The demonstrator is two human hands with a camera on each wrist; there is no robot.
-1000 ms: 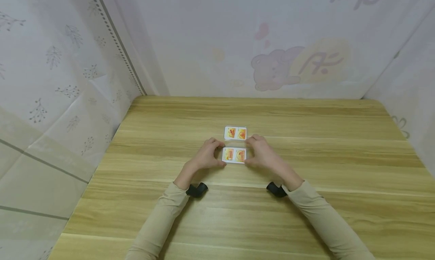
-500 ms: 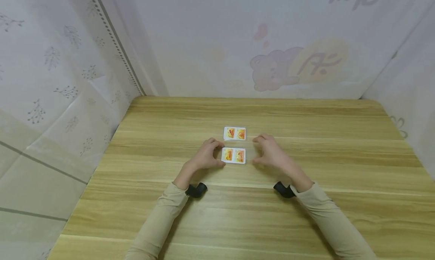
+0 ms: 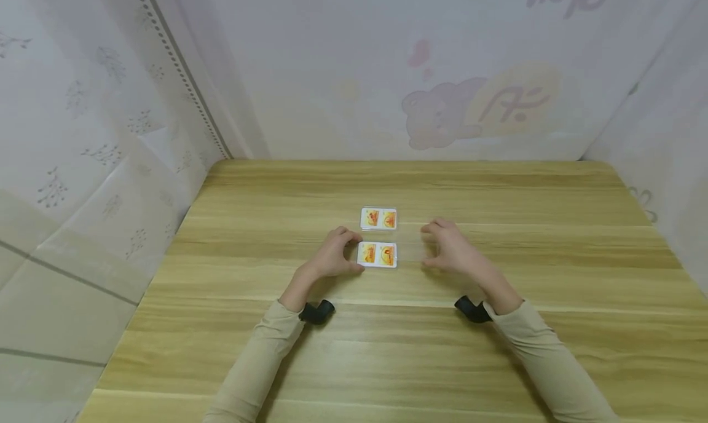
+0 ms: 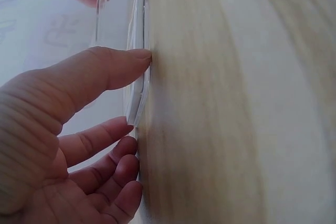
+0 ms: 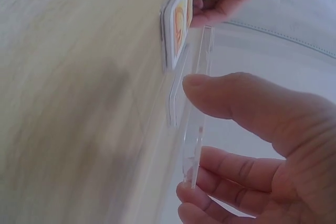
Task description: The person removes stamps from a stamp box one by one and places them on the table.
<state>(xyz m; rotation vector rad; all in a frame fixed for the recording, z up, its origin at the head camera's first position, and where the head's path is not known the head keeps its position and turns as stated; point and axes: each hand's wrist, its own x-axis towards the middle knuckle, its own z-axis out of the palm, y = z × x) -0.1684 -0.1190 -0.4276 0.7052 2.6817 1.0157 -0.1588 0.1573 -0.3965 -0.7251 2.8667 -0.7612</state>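
My left hand (image 3: 332,254) grips the left end of the nearer flat clear case (image 3: 377,255), which holds a white card with two orange-yellow pictures. In the left wrist view the thumb lies along the case's edge and the index fingertip is at its corner. To the right, my right hand (image 3: 450,251) pinches a thin transparent plastic cover (image 5: 193,140) between thumb and fingers. This cover stands off the tabletop in the right wrist view and is barely visible from the head. Just beyond the nearer case lies a similar case (image 3: 378,218) with two orange pictures.
Both cases lie on a wood-grain table (image 3: 498,195). Patterned pale curtains (image 3: 332,72) hang behind it and at both sides. A black wrist mount (image 3: 318,312) sits at the left cuff and another black mount (image 3: 472,310) at the right.
My right hand has moved right, away from the nearer case, with the transparent cover in its fingers. The left hand has stayed on the case's left end.
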